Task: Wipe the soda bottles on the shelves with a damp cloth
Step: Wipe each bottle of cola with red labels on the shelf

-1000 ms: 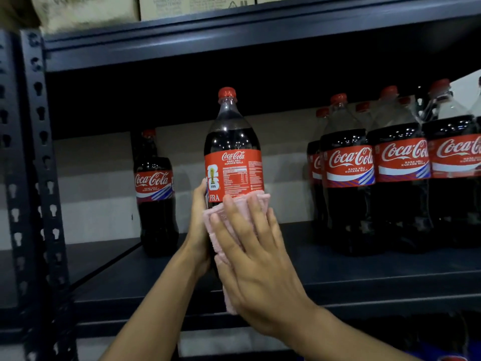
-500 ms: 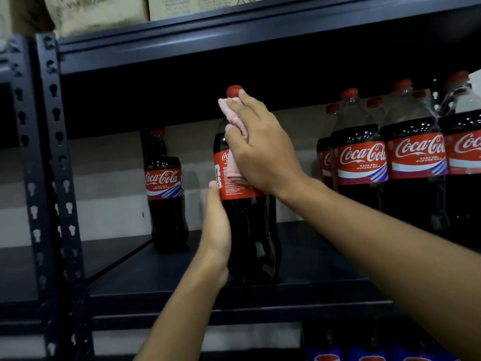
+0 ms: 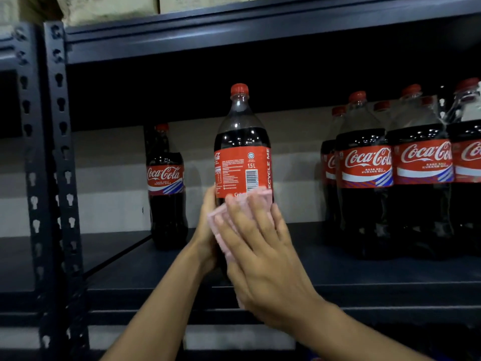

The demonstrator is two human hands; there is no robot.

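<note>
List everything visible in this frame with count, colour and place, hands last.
held bottle: one, dark cola, red label and cap, centre, upright, base hidden by hands.
cloth: one, pink, against the held bottle below its label.
lone bottle: one, same colours, back left of shelf.
bottle group: at least five, same colours, right of shelf.
shelf: one, dark grey, under the bottles.
upright post: one, dark, perforated, left.
packages: at least two, tan, upper shelf.
wall: pale, behind.
left hand: grips the held bottle's left side.
right hand: straight fingers press the cloth.
</note>
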